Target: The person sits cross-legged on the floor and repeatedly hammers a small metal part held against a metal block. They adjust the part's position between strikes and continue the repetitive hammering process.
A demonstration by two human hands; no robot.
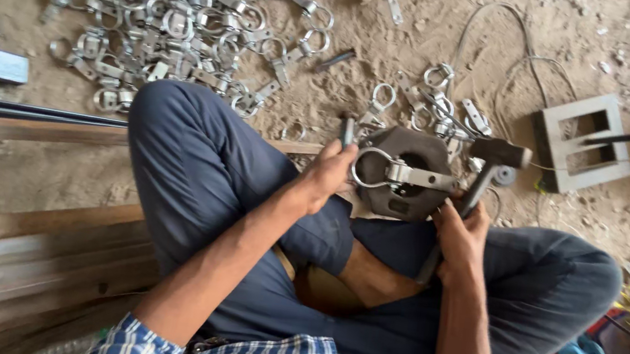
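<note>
a heap of metal ring clamps (166, 11) lies on the sandy floor (47, 182). the left hand (328, 172) steadies a ring clamp (389, 170) on a round iron block (403, 182). the right hand (461, 241) has its grip clenched on a hammer (486, 171); the step looks like hammering, calling for a square blow.

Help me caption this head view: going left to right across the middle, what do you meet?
Wooden plank → raised knee → left hand → ring clamp on a dark block → hammer in the right hand → square metal frame.
</note>
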